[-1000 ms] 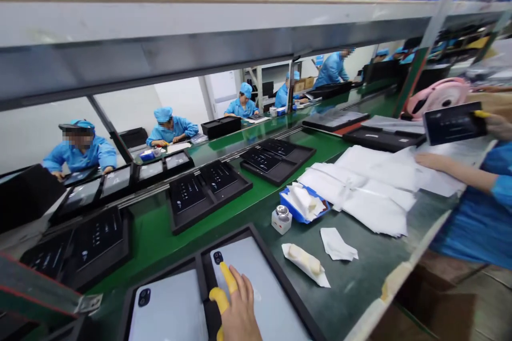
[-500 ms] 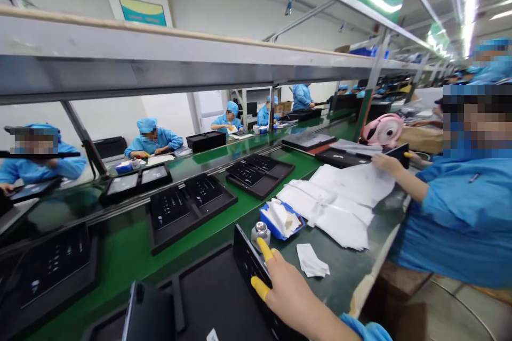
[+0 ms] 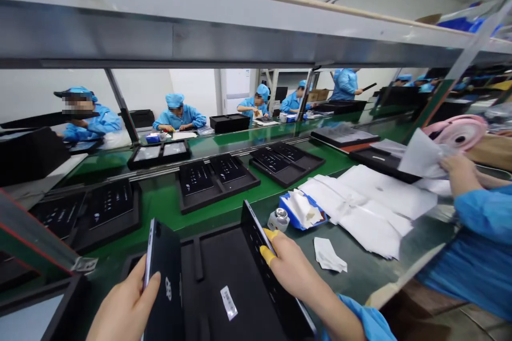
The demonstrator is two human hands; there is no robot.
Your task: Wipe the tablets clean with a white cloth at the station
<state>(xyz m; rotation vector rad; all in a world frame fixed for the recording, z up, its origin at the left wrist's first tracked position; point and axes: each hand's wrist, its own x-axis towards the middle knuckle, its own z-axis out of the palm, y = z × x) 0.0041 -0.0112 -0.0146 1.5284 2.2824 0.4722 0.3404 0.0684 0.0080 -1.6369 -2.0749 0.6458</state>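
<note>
A: What is held by the left hand [image 3: 128, 306]?

B: A flat black tablet [image 3: 164, 282] is gripped upright at its edge, above the black plastic tray [image 3: 224, 272] on the green tabletop [image 3: 160, 208].

A: And the right hand [image 3: 292, 269]?

B: A second dark tablet [image 3: 260, 248] is pinched, tilted at the tray's right side, by yellow-capped fingers [image 3: 268, 253]. A small silver-topped bottle [image 3: 279, 218] is seen just beyond.
</note>
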